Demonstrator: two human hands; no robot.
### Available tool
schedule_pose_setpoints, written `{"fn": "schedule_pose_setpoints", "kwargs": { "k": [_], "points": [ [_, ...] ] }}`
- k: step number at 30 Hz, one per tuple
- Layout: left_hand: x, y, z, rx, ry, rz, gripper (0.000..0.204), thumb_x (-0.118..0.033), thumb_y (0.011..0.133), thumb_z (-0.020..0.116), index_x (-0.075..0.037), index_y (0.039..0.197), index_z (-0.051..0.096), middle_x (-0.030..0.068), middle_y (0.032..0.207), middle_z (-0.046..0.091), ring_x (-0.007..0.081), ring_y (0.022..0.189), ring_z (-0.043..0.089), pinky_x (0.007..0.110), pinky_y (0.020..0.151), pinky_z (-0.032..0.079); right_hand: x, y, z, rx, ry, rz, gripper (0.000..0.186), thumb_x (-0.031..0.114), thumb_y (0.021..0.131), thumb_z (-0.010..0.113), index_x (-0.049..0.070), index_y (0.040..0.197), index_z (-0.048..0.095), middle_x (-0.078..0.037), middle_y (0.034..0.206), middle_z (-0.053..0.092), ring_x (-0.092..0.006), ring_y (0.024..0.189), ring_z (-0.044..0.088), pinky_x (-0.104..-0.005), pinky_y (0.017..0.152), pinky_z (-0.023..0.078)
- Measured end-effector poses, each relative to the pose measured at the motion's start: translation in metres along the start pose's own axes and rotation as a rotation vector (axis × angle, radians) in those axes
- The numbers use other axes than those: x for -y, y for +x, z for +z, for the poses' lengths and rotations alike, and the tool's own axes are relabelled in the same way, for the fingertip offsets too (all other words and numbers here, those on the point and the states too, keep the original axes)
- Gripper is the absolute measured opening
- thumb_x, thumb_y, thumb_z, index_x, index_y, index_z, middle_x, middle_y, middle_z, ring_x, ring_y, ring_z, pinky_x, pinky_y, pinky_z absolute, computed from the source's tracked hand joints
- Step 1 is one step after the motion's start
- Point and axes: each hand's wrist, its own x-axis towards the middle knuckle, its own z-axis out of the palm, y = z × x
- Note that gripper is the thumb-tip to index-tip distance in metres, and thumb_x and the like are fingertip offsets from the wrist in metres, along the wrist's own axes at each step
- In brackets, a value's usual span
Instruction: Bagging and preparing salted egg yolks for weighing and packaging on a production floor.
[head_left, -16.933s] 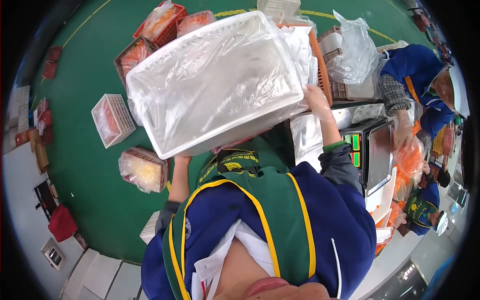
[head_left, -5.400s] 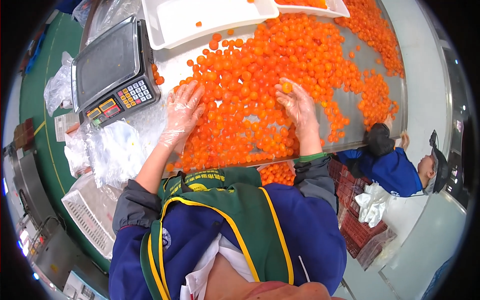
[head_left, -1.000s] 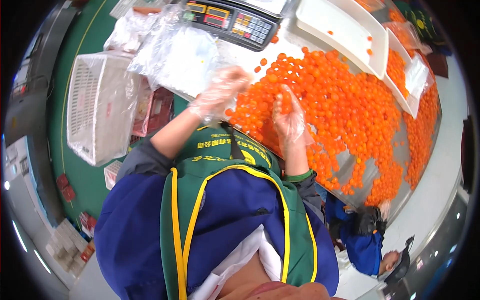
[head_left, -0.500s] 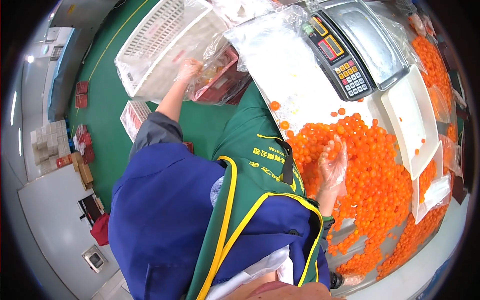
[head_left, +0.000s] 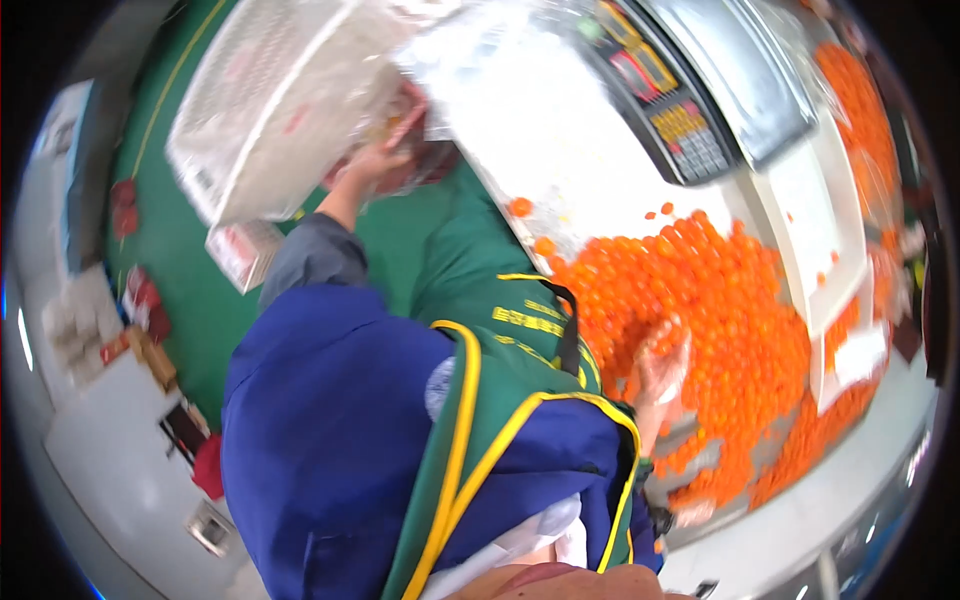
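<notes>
My left hand [head_left: 376, 162] is at the rim of a red basket [head_left: 408, 122] lined with clear plastic, beside a large white crate [head_left: 268, 130] draped in plastic film. Motion blur hides what its fingers do. In a thin clear glove, my right hand [head_left: 662, 365] is palm up at the near left side of a broad heap of orange egg yolks [head_left: 735, 310]. Its fingers curl inward, and I cannot make out what lies in them. The yolks spread over a pale worktable [head_left: 540, 110].
A digital scale [head_left: 665, 95] with a metal pan stands at the table's far side. White trays [head_left: 835, 240] divide this heap from more yolks [head_left: 850, 130] on the right. Another person's hand [head_left: 693, 515] shows at the lower edge. A small white basket [head_left: 245, 252] stands on the green floor.
The whole view has shifted and blurred, with the table and crates displaced left and up. My left hand is now at the red basket's rim; my right hand stays by the yolks.
</notes>
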Motion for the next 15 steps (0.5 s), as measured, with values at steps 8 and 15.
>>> {"fn": "schedule_pose_setpoints", "kwargs": {
  "k": [8,15],
  "points": [
    [0.049,0.038,0.021,-0.133,0.663,0.038,0.040,-0.035,0.097,0.048,-0.006,0.109,0.074,0.0239,0.109,0.072,0.0420,0.105,0.069,0.052,0.092,0.053,0.032,-0.003,-0.028,0.062,-0.024,-0.146,0.020,0.025,0.099,0.066,0.006,0.101,0.062,-0.012,0.101,0.068,-0.0230,0.084,0.062,-0.0361,0.072,0.055],
    [0.017,0.010,0.052,-0.080,0.609,0.104,0.047,-0.044,0.096,0.051,-0.005,0.114,0.070,0.0266,0.108,0.071,0.0459,0.103,0.068,0.054,0.092,0.052,0.039,-0.033,-0.050,-0.298,-0.247,-0.394,0.021,0.013,0.094,0.066,0.002,0.112,0.064,-0.013,0.097,0.070,-0.0208,0.081,0.062,-0.0331,0.067,0.050]
  ]
}}
